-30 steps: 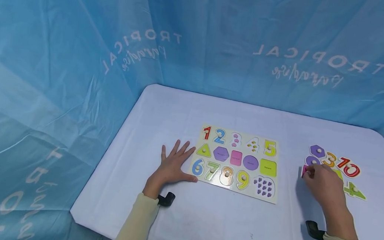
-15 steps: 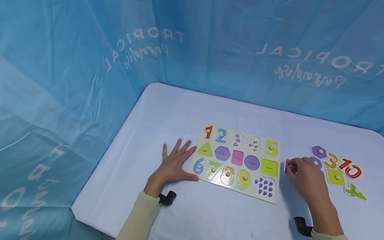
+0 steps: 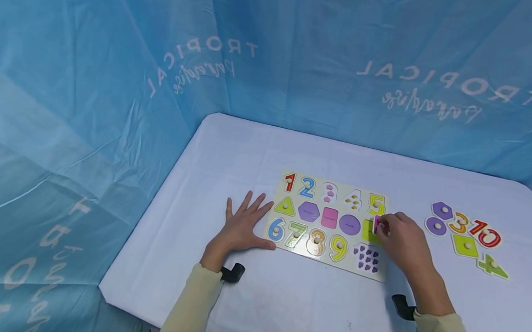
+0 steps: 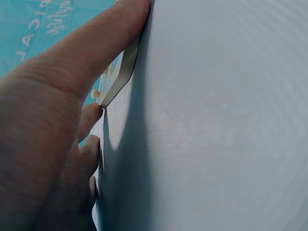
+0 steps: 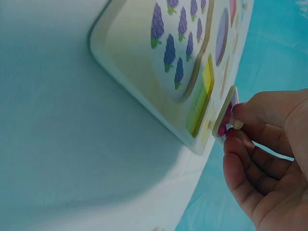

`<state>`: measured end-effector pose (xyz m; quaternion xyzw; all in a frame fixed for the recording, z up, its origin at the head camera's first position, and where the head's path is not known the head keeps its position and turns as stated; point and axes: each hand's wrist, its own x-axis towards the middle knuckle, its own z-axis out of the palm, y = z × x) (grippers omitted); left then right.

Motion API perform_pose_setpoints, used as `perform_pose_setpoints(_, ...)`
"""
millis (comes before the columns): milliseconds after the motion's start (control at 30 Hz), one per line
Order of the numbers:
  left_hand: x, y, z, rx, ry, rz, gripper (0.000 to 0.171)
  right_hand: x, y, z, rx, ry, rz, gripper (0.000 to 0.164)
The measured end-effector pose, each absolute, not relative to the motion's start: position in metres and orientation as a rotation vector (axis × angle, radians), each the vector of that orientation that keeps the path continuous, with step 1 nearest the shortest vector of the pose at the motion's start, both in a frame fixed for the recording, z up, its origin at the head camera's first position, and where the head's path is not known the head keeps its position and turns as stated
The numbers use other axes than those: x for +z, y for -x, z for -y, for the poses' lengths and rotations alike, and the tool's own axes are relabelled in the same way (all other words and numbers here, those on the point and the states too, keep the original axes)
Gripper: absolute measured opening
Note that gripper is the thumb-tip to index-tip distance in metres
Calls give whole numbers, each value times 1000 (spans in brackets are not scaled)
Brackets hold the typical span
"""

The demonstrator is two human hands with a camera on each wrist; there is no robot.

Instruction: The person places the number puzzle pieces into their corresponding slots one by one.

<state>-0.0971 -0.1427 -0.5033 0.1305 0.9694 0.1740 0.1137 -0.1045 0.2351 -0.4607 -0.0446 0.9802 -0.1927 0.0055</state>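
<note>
Above the right end of the puzzle board (image 3: pixel 348 265), holding a pink piece (image 3: pixel 376 223) in the right hand (image 3: pixel 401 242), over the upper part of the yellow square recess (image 3: pixel 369 237) and just below the yellow 5 (image 3: pixel 376 205)! From the head, getting only a sliver of pink past those fingers. From the right wrist, enjoying the better look: pinching a pale knob (image 5: pixel 237 124) between thumb and fingertips, with the piece's rim nearly side-on. Cannot tell from either angle about contact with the board. On to pose: reaching in from the lower right, with the spare fingers curled. Across to the left hand (image 3: pixel 238 231): grasping nothing, lying flat with fingers spread wide, thumb along the board's near left corner. At the left wrist, catching what the head camera misses, namely the board's thick side beside that thumb. Only from the head, spotting loose pieces (image 3: pixel 466 246) well off to the right on the white table (image 3: pixel 284 306).
</note>
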Motion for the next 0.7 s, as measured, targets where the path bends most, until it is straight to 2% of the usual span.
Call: perform_pose_setpoints(700,-504,98,143,508,-378,-2846,112,-470,118,-179,-566,360,-3076,26)
